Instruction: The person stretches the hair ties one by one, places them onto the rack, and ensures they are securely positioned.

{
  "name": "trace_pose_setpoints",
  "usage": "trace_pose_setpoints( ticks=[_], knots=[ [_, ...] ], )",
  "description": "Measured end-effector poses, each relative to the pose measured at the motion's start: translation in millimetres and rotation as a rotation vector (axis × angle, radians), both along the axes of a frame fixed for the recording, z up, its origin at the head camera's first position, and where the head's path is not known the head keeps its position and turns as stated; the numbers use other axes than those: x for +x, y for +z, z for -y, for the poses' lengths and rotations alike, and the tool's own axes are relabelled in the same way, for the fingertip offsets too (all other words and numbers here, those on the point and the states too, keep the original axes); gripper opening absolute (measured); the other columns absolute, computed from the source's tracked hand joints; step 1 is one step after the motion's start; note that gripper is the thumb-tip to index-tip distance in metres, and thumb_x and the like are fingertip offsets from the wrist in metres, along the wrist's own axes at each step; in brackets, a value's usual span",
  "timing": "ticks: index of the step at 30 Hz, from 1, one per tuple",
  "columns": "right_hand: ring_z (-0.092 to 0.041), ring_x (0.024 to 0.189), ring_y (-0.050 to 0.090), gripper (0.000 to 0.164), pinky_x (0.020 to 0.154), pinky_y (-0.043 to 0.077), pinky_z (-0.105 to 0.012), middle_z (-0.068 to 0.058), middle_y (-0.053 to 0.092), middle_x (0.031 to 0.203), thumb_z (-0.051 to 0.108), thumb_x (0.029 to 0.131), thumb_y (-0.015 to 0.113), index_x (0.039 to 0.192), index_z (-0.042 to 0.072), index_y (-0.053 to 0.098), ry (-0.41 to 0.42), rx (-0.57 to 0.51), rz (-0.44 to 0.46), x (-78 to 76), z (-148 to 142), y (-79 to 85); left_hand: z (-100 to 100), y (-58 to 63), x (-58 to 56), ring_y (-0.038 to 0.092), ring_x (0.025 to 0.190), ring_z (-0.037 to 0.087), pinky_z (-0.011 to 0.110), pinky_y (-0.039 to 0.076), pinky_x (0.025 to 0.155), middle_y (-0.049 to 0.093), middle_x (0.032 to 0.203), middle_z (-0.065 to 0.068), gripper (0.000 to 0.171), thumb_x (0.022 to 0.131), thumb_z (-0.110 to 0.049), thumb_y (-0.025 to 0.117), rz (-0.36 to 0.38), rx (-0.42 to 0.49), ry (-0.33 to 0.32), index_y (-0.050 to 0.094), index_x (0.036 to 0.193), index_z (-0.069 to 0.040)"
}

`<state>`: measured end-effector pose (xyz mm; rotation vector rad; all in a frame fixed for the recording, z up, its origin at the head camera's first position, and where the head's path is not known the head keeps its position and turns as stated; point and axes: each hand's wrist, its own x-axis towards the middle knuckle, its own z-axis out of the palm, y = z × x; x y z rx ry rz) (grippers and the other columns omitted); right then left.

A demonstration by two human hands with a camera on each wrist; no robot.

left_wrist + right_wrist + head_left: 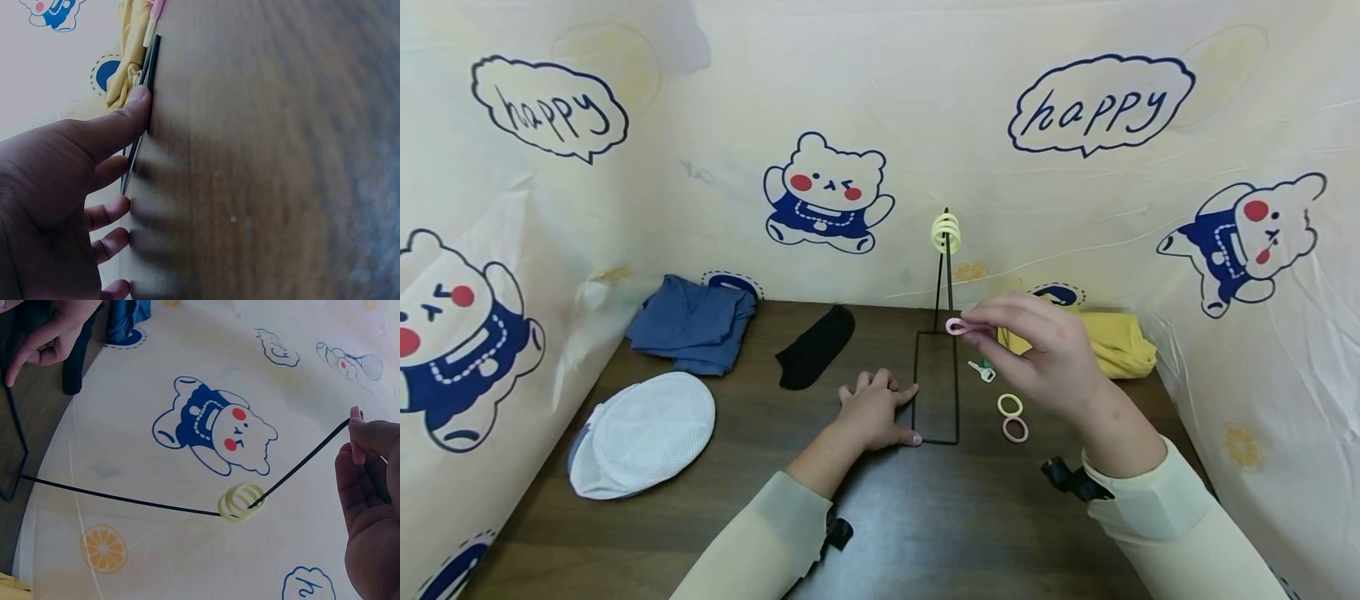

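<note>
My right hand [1045, 350] pinches a pink hair tie [957, 326] between thumb and fingers, pressed into a narrow loop. In the right wrist view, this pink tie [357, 434] overlaps the free end of the arm of a black wire stand [300, 465]. Several pale yellow hair ties [945, 232] hang at the bend of that arm. Down on the table, my left hand [871, 412] has its fingers spread, with thumb and index finger at the left side of the stand's rectangular base [957, 400]. The left wrist view shows the thumb [139, 100] on the base wire.
Right of the stand lie a yellow hair tie [1010, 405], a pink one [1015, 429] and a small key [985, 372]. Behind them is folded yellow cloth [1116, 342]. Leftward are a black sock [816, 348], folded blue cloth [692, 321] and a white mesh cap-like item [651, 429].
</note>
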<state>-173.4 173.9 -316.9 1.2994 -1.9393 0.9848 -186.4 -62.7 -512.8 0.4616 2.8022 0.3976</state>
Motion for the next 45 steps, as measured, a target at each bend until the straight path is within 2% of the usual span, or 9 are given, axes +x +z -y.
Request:
trace_pose_setpoints(
  ticks=[2,5,8,17,26,31,36,45],
  knots=[
    [-0.017,0.088,0.071,0.017,0.083,0.054,-0.022,-0.007,0.076,0.103,0.006,0.091,0.080,0.107,0.002,0.078,-0.016,0.007,0.000,-2.9,-0.9,-1.5,0.0,1.3,-0.7,0.037,0.124,0.032,0.061,0.028,0.096,0.046,0.134,0.001,0.089,0.079,-0.067,0.080,-0.003,0.005,0.000,0.045,0.156,-0.040],
    [-0.017,0.090,0.071,0.028,0.084,0.053,-0.022,-0.006,0.077,0.105,-0.004,0.082,0.083,0.108,0.003,0.078,-0.044,0.020,0.006,-6.9,-1.8,-4.3,0.1,3.1,-1.0,0.037,0.124,0.032,0.061,0.028,0.096,0.046,0.134,0.001,0.089,0.079,-0.067,0.080,0.000,0.002,0.001,0.045,0.156,-0.040],
    [-0.015,0.091,0.071,0.031,0.085,0.053,-0.021,-0.004,0.077,0.105,-0.005,0.080,0.085,0.109,0.004,0.079,-0.085,0.035,0.019,-10.7,-1.7,-7.8,0.1,4.0,-0.4,0.037,0.123,0.032,0.061,0.028,0.096,0.046,0.134,0.001,0.089,0.079,-0.067,0.080,0.010,-0.003,0.001,0.044,0.156,-0.041],
    [-0.016,0.090,0.070,0.027,0.082,0.055,-0.029,-0.005,0.076,0.109,-0.002,0.086,0.082,0.112,0.004,0.078,-0.154,-0.018,0.075,-28.6,4.9,-19.5,-0.9,2.6,-0.1,0.037,0.123,0.031,0.060,0.028,0.096,0.046,0.133,0.000,0.089,0.079,-0.068,0.080,0.010,-0.008,0.004,0.044,0.156,-0.041],
    [-0.018,0.088,0.070,0.025,0.081,0.054,-0.027,-0.009,0.072,0.110,-0.001,0.088,0.078,0.113,0.000,0.077,-0.224,-0.051,0.086,-47.8,10.2,-27.3,-0.6,1.9,0.0,0.037,0.124,0.031,0.060,0.028,0.096,0.046,0.136,0.001,0.089,0.079,-0.068,0.079,0.007,-0.003,0.000,0.043,0.156,-0.041],
    [-0.019,0.089,0.069,0.026,0.084,0.056,-0.028,-0.011,0.070,0.113,-0.002,0.090,0.078,0.116,0.000,0.076,-0.242,-0.070,0.109,-58.2,13.6,-28.2,0.0,3.9,0.3,0.037,0.124,0.032,0.060,0.028,0.095,0.046,0.134,0.001,0.089,0.079,-0.067,0.080,0.011,-0.001,-0.003,0.044,0.156,-0.041],
    [-0.021,0.092,0.069,0.027,0.085,0.059,-0.033,-0.013,0.066,0.118,-0.002,0.090,0.077,0.117,-0.001,0.076,-0.296,-0.086,0.148,-69.0,18.6,-28.7,0.0,4.5,0.6,0.037,0.124,0.032,0.059,0.028,0.094,0.046,0.133,0.000,0.089,0.079,-0.067,0.079,0.016,-0.005,-0.005,0.044,0.156,-0.041],
    [-0.028,0.099,0.070,0.037,0.091,0.057,-0.038,-0.017,0.059,0.128,-0.003,0.091,0.076,0.128,-0.002,0.072,-0.337,-0.106,0.215,-84.1,23.2,-33.8,-1.1,3.1,0.5,0.037,0.125,0.032,0.059,0.028,0.095,0.046,0.135,0.001,0.088,0.080,-0.068,0.079,0.007,-0.017,-0.003,0.044,0.156,-0.041]
  ],
)
